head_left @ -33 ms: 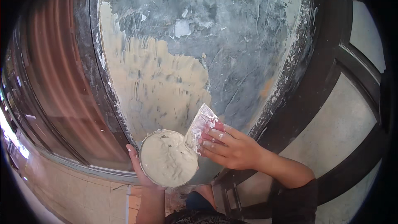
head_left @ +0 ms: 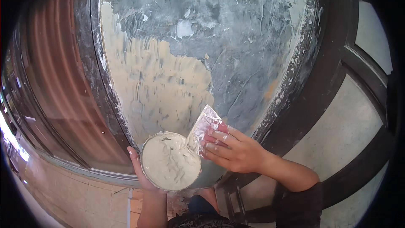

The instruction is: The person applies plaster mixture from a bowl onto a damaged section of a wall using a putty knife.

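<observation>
My left hand is wrapped round the left side and underside of a round tub, its thumb along the rim. Cream-coloured putty fills the tub, its surface ridged and stirred. In my right hand is a flat reddish scraper, smeared with whitish putty. Its broad edge dips into the putty at the tub's right rim. Behind the tub stands a grey, patchy wall panel. A cream putty coat with streaks covers its lower left part. Putty flecks stick to my right fingers.
Dark, paint-splattered frame edges border the panel on both sides. To the left is a glass pane with a reddish-brown curtain behind it. A dark wooden door with pale panels stands at right. Floor tiles lie below left.
</observation>
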Motion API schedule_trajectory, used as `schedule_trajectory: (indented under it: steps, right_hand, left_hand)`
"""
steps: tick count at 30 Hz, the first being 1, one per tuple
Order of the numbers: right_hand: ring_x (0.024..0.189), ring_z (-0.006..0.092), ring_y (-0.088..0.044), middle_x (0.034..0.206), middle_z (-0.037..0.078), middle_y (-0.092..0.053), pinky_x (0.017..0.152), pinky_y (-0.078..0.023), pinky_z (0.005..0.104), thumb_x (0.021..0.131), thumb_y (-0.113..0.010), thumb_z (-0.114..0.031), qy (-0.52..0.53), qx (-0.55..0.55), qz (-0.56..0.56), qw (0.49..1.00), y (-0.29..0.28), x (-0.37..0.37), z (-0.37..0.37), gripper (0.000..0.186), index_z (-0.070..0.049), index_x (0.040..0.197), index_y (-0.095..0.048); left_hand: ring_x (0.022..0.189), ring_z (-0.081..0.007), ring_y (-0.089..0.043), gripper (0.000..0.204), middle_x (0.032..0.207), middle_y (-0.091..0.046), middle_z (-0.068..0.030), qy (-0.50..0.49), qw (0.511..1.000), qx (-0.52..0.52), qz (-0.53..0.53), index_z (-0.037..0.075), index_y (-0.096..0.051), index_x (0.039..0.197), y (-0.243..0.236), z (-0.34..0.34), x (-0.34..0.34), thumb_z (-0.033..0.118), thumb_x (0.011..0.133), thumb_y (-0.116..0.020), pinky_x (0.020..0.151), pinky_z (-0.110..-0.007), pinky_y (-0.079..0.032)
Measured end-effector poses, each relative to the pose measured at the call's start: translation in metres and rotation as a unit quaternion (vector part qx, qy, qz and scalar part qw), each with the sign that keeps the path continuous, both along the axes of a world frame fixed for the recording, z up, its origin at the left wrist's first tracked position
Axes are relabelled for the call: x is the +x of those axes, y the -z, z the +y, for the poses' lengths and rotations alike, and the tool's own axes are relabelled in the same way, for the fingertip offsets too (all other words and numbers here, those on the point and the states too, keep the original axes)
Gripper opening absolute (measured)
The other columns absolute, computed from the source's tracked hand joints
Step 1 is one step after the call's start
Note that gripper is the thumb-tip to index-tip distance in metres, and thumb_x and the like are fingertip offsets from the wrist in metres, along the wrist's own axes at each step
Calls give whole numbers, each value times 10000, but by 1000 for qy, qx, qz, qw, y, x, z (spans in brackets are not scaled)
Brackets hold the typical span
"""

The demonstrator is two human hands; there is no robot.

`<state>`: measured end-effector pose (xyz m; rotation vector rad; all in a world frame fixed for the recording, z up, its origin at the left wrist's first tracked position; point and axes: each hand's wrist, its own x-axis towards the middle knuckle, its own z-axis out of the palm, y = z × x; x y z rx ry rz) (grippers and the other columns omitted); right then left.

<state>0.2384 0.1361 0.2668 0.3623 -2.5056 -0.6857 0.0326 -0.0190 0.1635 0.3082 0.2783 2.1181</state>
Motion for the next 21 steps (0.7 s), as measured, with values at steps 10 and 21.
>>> schedule_trajectory:
  steps: [10, 21]
  right_hand:
    - [1287, 291, -604, 1272, 55, -693, 1064, -498, 481, 889, -640, -214, 13, -10, 37, 999, 4, -3, 0, 287, -116, 1131, -759]
    - [1215, 334, -641, 1232, 68, -695, 1024, -529, 511, 878, -657, -197, -11, -52, 67, 996, 3, -4, 4, 289, -99, 1137, -738]
  left_hand:
    - [1281, -315, -598, 931, 1430, -592, -186, 18, 999, 23, 18, -27, -514, 1456, -9, -2, 3, 773, 1009, -348, 1094, -464, -491]
    - [1301, -467, -574, 992, 1514, -525, -239, 10, 1000, 10, -7, 7, -468, 1515, 2, 0, 2, 825, 971, -333, 1023, -700, -496]
